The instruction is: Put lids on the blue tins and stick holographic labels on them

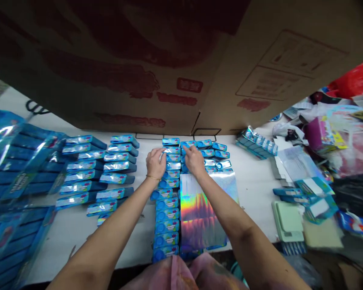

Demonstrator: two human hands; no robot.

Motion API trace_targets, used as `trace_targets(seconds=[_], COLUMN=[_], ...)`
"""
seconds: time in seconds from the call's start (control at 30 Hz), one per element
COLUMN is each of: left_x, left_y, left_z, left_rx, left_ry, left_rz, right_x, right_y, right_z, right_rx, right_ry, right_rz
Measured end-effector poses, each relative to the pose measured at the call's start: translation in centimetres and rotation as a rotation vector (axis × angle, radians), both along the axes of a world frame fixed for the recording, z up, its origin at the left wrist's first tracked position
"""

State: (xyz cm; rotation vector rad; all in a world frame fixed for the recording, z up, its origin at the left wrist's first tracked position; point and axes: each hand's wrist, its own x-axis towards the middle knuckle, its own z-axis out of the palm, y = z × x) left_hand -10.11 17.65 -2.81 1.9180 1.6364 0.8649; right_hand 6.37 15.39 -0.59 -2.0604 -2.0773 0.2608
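Apparently squaring up columns of small blue boxes (pixel 167 227) on the white table (pixel 141 243), in front of the large carton (pixel 218 80). Seems to call next for light, even pressing from both sides, without tipping any box. With left hand (pixel 156 162) half-curled, fingertips at the far boxes; with right hand (pixel 195 160) loosely bent, index finger extended onto a neighbouring box, just beyond the shiny silver sheet (pixel 196 229). Impossible to tell any firm grip in either.

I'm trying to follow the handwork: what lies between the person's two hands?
In the head view, part of a column of small blue boxes lies between the left hand and the right hand.
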Motion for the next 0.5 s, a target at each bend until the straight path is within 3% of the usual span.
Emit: trace_targets(seconds=[0.13,0.2,0.3,0.5], left_x=[4.0,5.9,7.9,9.2], left_y=[-4.4,-6.0,-7.2,-7.6], left_z=[1.9,1.8,1.0,0.3], left_rx=[-0.041,-0.067,-0.096,-0.118], left_ry=[0.168,0.219,0.247,0.213], left_rz=[-0.428,-0.527,-0.473,-0.314], right_x=[6.3,8.4,9.4,8.3], right_y=[-5.1,-7.6,-9.6,-10.6], right_z=[0.8,0.8,0.0,-1.6], right_rx=[0.120,0.105,0.027,-0.050], right_ry=[0.168,0.159,0.040,-0.167], right_rz=[-0.108,-0.064,0.022,0.214])
